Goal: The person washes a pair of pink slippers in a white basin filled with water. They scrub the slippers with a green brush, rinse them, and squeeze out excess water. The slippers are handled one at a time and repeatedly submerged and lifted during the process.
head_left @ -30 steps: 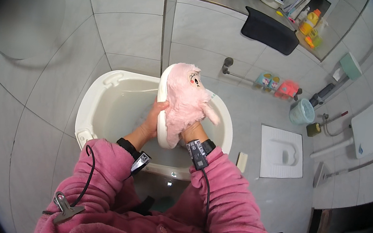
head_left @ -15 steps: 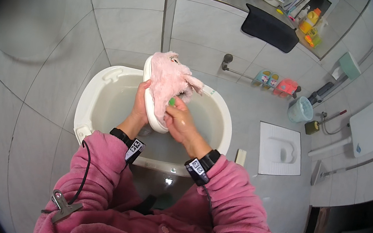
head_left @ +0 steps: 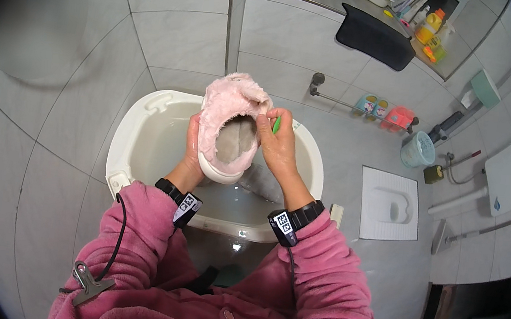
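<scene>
A fluffy pink slipper [head_left: 227,101] with a white sole is held above a white plastic tub [head_left: 122,135] of cloudy water. My left hand [head_left: 191,144] is closed round its left side, by the sole. Its grey-lined opening now faces me. On the right, my right hand [head_left: 280,152] is closed, with the fingertips at the slipper's right edge. A slim green tool [head_left: 277,124] sticks out of that hand; its other end is hidden. A grey soaked thing [head_left: 262,183] lies in the water below; its kind is unclear.
A squat toilet [head_left: 390,205] is set in the floor at the right. Beyond the tub, a rail [head_left: 334,97] on the wall holds more slippers [head_left: 398,119]. A pale blue bin [head_left: 418,150] stands near it. Bottles [head_left: 429,26] line the ledge, with a black mat [head_left: 374,38] over its edge.
The slipper has turned so its opening shows. My right hand has moved right and up, from its lower side to its right edge. The grey thing in the water has come into sight.
</scene>
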`<action>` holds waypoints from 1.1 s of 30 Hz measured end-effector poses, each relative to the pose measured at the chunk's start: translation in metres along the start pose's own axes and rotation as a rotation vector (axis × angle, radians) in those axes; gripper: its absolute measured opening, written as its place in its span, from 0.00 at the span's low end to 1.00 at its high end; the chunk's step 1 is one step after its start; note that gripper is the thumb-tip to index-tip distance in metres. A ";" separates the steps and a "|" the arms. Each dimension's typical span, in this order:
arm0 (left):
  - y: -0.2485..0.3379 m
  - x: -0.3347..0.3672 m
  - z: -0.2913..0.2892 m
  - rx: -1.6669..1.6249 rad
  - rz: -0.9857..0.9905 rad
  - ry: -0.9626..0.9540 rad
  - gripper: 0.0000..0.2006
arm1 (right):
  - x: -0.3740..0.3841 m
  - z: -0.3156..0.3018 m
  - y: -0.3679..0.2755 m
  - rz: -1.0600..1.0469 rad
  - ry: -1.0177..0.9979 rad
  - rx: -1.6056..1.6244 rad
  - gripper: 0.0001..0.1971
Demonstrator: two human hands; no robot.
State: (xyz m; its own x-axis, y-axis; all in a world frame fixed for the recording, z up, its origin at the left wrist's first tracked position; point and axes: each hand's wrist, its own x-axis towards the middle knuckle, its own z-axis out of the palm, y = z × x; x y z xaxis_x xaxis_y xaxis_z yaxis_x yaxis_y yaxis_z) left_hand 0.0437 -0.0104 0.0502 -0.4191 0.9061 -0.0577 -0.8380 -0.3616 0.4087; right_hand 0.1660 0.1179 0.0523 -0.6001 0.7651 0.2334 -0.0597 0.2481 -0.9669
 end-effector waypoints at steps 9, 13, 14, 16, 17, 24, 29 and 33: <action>0.001 0.010 -0.026 0.040 0.029 -0.018 0.28 | 0.009 0.006 0.011 -0.224 0.052 -0.431 0.19; 0.002 0.022 -0.051 0.288 -0.053 0.190 0.24 | 0.018 0.004 0.013 0.009 0.076 -0.508 0.16; 0.001 0.021 -0.056 0.451 -0.120 0.271 0.23 | 0.020 0.003 0.015 0.056 0.088 -0.553 0.16; -0.008 0.021 -0.059 0.746 -0.032 0.444 0.20 | 0.022 0.001 0.020 0.143 0.101 -0.637 0.16; -0.017 0.018 -0.058 0.875 0.144 0.483 0.17 | 0.022 0.001 0.022 0.176 0.090 -0.655 0.16; -0.039 0.000 -0.042 1.615 0.552 -0.015 0.10 | 0.020 0.012 0.033 0.059 0.116 -0.814 0.14; -0.041 0.022 -0.051 0.991 -0.052 0.000 0.16 | 0.009 0.029 0.030 -0.048 0.028 -0.858 0.12; -0.033 0.027 -0.047 0.103 -0.104 -0.140 0.27 | -0.001 0.043 0.026 -0.087 -0.013 -0.801 0.10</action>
State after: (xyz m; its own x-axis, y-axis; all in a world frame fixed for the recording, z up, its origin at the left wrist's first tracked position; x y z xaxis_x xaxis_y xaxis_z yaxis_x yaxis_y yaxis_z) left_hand 0.0433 0.0159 -0.0081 -0.2735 0.9617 0.0194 -0.8311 -0.2464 0.4986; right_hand 0.1303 0.0980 0.0222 -0.6291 0.7177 0.2985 0.4802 0.6609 -0.5768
